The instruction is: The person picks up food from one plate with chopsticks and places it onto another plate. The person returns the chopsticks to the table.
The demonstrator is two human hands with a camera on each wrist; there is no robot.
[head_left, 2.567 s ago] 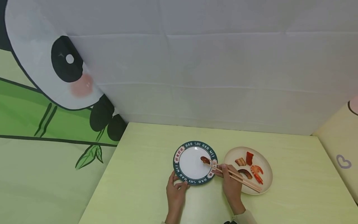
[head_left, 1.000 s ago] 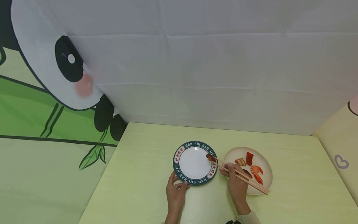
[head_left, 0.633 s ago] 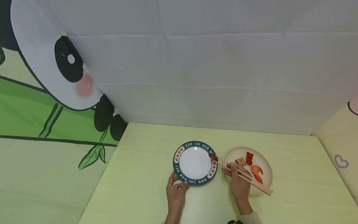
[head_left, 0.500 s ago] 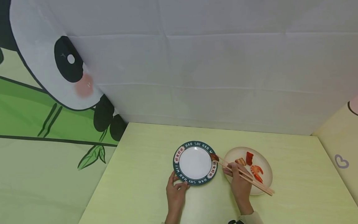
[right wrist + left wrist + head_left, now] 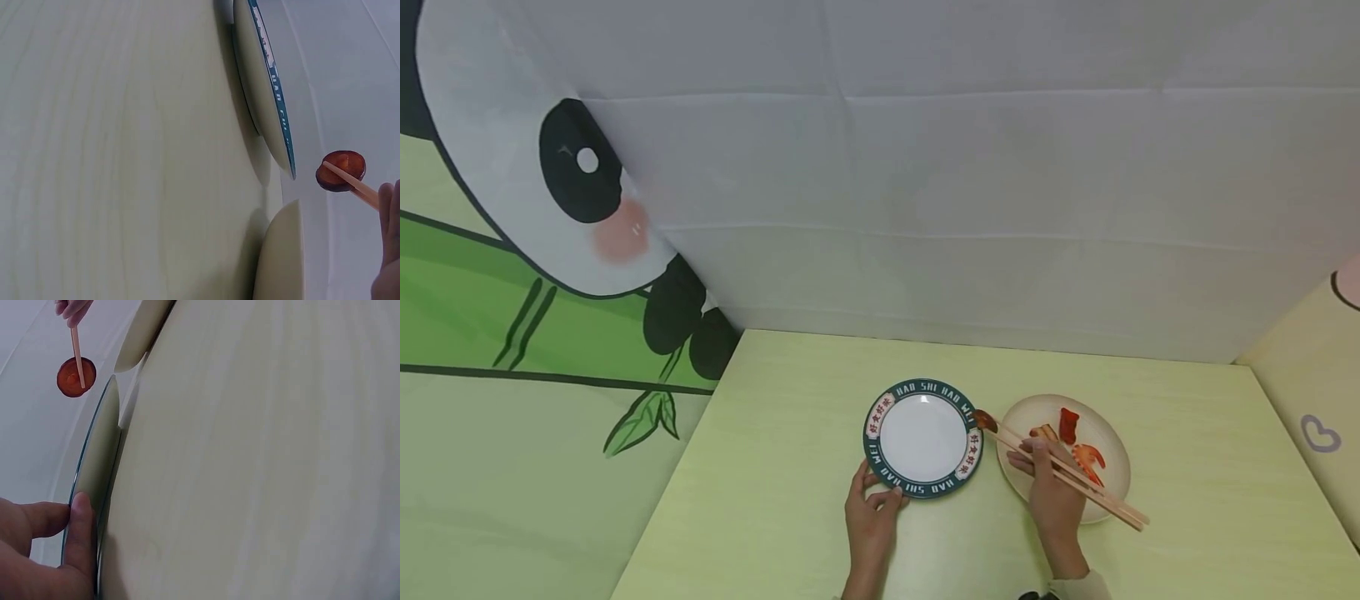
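My left hand (image 5: 872, 515) pinches the near rim of a white plate (image 5: 922, 439) with a dark green lettered border. In the left wrist view, thumb and finger sit on either side of that rim. With my right hand (image 5: 1054, 496) I hold a pair of light wooden chopsticks (image 5: 1101, 495). Their tips grip a glossy reddish-brown round piece of food (image 5: 341, 170), raised above the right edge of the bordered plate. My right hand overlaps the cream plate (image 5: 1112, 435), which bears a shrimp (image 5: 1086, 457), a red chunk (image 5: 1068, 425) and a striped piece (image 5: 1043, 431), partly covered.
Both plates stand side by side on a pale yellow-green table (image 5: 790, 467), with a narrow gap between them. A light grey wall covering (image 5: 970, 208) rises behind the table. A cartoon panel (image 5: 550, 333) hangs at the left.
My right hand has moved right with the chopsticks and the brown piece, from over the bordered plate's middle to its right edge. My left hand keeps its place on the rim.
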